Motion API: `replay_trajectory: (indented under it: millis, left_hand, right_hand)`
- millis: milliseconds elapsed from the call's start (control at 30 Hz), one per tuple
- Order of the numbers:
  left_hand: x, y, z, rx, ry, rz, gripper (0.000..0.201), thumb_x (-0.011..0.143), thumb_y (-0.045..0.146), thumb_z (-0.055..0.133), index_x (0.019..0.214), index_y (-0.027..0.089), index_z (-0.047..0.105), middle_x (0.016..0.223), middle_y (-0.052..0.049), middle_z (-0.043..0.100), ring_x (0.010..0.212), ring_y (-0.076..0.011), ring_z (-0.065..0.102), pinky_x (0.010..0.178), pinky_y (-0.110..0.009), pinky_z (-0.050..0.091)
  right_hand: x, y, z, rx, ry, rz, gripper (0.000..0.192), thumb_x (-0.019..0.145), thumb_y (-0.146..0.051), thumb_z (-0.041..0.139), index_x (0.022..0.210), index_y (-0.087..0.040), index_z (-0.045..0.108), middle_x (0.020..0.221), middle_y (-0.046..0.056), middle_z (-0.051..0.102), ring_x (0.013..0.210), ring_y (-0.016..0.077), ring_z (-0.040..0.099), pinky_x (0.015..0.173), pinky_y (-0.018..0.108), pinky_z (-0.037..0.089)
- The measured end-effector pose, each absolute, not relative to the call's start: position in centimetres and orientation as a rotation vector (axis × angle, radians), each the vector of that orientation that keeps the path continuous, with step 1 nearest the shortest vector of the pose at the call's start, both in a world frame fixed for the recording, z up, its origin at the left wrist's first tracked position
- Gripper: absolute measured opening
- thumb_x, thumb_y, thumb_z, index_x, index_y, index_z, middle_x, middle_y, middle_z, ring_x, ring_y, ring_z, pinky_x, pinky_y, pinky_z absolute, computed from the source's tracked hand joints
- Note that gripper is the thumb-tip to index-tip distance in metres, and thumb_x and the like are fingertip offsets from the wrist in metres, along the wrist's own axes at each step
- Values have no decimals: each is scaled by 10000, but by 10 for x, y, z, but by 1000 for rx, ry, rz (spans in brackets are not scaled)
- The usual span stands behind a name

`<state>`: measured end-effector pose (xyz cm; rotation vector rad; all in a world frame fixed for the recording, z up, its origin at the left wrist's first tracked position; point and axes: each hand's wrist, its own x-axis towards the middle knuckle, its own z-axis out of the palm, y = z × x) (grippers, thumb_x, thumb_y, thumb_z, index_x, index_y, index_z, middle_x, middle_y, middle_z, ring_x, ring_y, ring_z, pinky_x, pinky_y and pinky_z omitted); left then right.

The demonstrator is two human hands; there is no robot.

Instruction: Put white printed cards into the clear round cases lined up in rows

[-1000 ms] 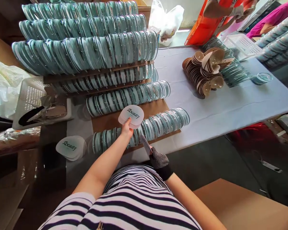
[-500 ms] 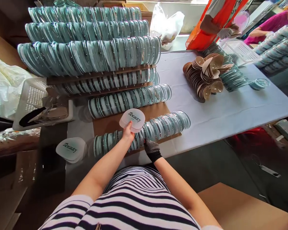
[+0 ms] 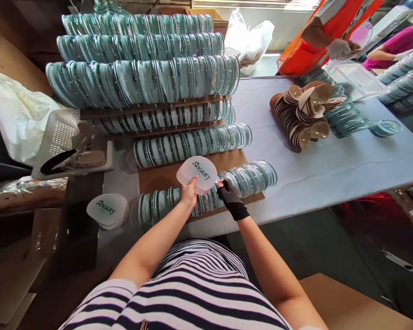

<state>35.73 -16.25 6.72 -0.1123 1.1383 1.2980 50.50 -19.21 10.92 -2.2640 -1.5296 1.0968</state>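
Observation:
A small stack of white rounded cards point(image 3: 197, 173) printed "beauty" is gripped in my left hand point(image 3: 189, 195), thumb on top and fingers underneath. My right hand point(image 3: 231, 199) wears a black dotted glove with bare fingertips. Its fingers are curled together beside the cards' right edge, over the front row of round glass pieces point(image 3: 251, 178); whether they pinch a card or a glass piece cannot be made out. The glass pieces stand on edge, with white sheets visible between many of them. Another stack of the same cards point(image 3: 107, 211) lies on the table to the left.
More glass rows point(image 3: 144, 82) rise behind on cardboard. A white perforated basket point(image 3: 60, 133) holds clear bags at left. Brown bowls point(image 3: 296, 114) and more glass point(image 3: 347, 117) sit on the white-covered table point(image 3: 296, 183) at right. Two people work beyond, one in an orange vest point(image 3: 330, 36).
My right hand has risen from the near side of the front glass row to the cards' right edge. My left hand still holds the cards. The view has shifted slightly.

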Motion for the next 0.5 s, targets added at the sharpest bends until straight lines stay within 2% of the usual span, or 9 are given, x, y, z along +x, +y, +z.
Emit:
replay_trajectory:
  millis: [67, 167, 300, 367, 500]
  left_hand:
    - [356, -171, 71, -52, 1107, 1293, 339, 754, 35, 717, 1065, 168, 682, 1083, -67, 746, 1066, -205, 683, 1025, -379, 502]
    - [352, -184, 73, -3, 1135, 1278, 321, 753, 68, 732, 1056, 166, 691, 1034, -68, 754, 1048, -237, 688, 1008, -415, 513]
    - [340, -188, 76, 58, 1101, 1256, 296, 775, 108, 741, 1060, 178, 700, 1079, -97, 742, 1060, -272, 680, 1003, -449, 512]
    - [330, -182, 78, 6, 1102, 1303, 317, 786, 114, 737, 1091, 181, 687, 1131, -99, 728, 1089, -264, 670, 1011, -440, 510]
    - [302, -160, 73, -200, 1178, 1398, 352, 796, 93, 720, 1121, 215, 663, 1173, -63, 716, 1154, -237, 644, 1017, -436, 515]
  right_hand:
    - [502, -181, 122, -2155, -1614, 806, 459, 912, -359, 447, 1312, -168, 567, 1260, 123, 645, 1152, 215, 604, 1009, 387, 473]
    - [482, -181, 131, -2002, -1832, 674, 539, 855, -336, 525, 1344, -109, 548, 1373, 176, 565, 1267, 258, 522, 1077, 411, 419]
    - [455, -190, 129, -1973, -1862, 860, 377, 896, -305, 467, 1183, -153, 660, 1109, 123, 711, 992, 221, 656, 876, 326, 521]
    - [454, -199, 129, -2093, -1753, 859, 389, 935, -310, 395, 1146, -144, 676, 1023, 124, 731, 898, 213, 677, 793, 296, 528]
    - [466, -253, 139, -2342, -1818, 627, 487, 946, -358, 380, 1322, -132, 591, 963, 147, 737, 832, 246, 693, 731, 313, 525]
